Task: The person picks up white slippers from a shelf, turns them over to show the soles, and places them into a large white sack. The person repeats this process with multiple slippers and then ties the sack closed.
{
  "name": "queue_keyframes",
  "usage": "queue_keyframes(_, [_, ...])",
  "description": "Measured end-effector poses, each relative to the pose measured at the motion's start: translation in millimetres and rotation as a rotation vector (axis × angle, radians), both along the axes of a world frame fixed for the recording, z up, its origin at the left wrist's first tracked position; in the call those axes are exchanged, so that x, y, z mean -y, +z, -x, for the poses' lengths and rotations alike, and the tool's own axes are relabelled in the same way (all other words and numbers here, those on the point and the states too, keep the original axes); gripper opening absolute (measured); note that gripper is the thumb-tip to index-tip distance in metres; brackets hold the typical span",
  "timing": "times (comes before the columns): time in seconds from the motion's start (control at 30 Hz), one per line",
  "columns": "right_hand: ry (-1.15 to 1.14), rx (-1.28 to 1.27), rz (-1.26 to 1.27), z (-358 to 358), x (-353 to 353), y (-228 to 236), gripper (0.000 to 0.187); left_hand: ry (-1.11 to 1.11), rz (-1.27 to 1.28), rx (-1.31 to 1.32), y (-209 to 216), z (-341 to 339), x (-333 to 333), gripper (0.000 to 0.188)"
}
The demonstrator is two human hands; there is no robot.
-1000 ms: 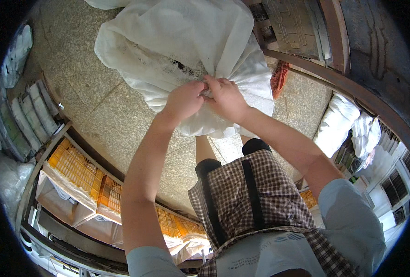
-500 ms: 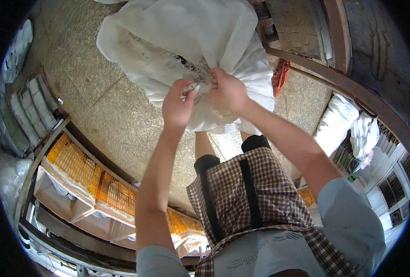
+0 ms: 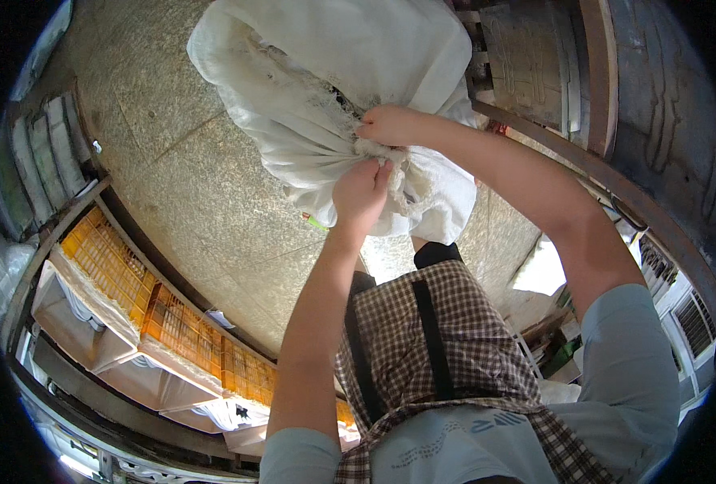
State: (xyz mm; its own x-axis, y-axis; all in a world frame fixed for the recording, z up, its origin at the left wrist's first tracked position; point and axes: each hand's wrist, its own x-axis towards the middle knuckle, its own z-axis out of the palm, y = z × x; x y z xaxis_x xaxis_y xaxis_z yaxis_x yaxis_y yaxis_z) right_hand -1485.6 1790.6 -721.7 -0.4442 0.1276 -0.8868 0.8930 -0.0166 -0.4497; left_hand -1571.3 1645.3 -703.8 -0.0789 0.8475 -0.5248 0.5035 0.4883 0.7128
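A large white woven sack [image 3: 293,121] stands on the floor before my legs, its gathered mouth bunched and frayed. My left hand [image 3: 362,194] is closed on the bunched cloth at the near side of the mouth, thumb pressed against the fingers. Just above it, my right hand [image 3: 392,127] is closed on the far side of the same gathered neck. Between the hands the fabric twists into a ragged tuft. A dark slit with fluffy white bits shows in the folds to the upper left. What lies inside the sack is hidden.
Stone-like floor [image 3: 180,185] spreads to the left. Orange slatted crates [image 3: 172,323] line the lower left, with stacked grey-green bundles [image 3: 51,153] beyond. A rusty metal beam [image 3: 600,73] and dark panels border the right. Something small and green [image 3: 316,223] lies beside the sack.
My right hand has turned across the neck, its forearm now reaching in from the right. My left hand has moved right and down, close beneath it. The view has shifted slightly.
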Motion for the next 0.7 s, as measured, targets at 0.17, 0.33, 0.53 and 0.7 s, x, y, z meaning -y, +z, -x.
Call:
queue_keyframes(0.17, [-0.328, 0.039, -0.161, -14, 6, -29, 0.036, -0.042, 0.033, 0.001, 11, 5, 2, 0.035])
queue_keyframes(0.33, [-0.313, 0.133, -0.549, -19, 32, -43, 0.033, 0.236, 0.134, 0.22, 3, -22, 37, 0.026])
queue_keyframes(0.53, [-0.442, -0.233, -0.465, -77, -2, -15, 0.017, 0.202, 0.194, 0.085, 34, 31, 100, 0.033])
queue_keyframes(0.7, [-0.383, 0.046, -0.557, -172, -37, 92, 0.017, 0.674, 0.276, 0.132, 107, 132, 209, 0.027])
